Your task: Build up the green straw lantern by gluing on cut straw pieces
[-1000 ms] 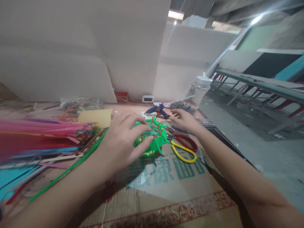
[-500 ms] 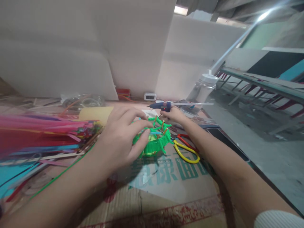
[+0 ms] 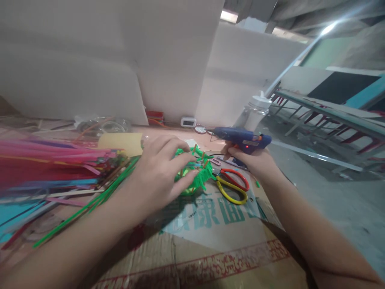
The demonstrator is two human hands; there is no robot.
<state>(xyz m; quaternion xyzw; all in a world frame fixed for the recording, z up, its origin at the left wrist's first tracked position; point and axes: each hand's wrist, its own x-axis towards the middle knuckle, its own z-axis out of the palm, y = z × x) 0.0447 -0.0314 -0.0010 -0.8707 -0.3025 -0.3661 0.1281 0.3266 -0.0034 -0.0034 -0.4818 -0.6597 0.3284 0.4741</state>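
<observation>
My left hand (image 3: 159, 172) curls its thumb and fingers over a small round basket woven from fuzzy green pipe cleaners (image 3: 205, 176), hiding its left side. Thin brown sticks stand up around the basket's rim. To the right, my right hand (image 3: 255, 162) grips the handle of a blue hot glue gun (image 3: 237, 137), whose nozzle points left, above and behind the basket. A red light glows on its side, and a long clear glue stick (image 3: 319, 154) juts from its rear. Scissors with one red and one yellow handle (image 3: 233, 198) lie just right of the basket.
Pink, red and blue pipe cleaners (image 3: 54, 160) are heaped at left, with loose green ones (image 3: 111, 190) beside my forearm. Behind are a yellow roll (image 3: 120, 143), a small white digital clock (image 3: 188, 122) and a clear lidded bottle (image 3: 255, 112). Printed cardboard (image 3: 207, 265) covers the work surface.
My right hand has brought the glue gun up and to the right, so its whole body now shows. My left hand stays on the basket, which has tilted slightly.
</observation>
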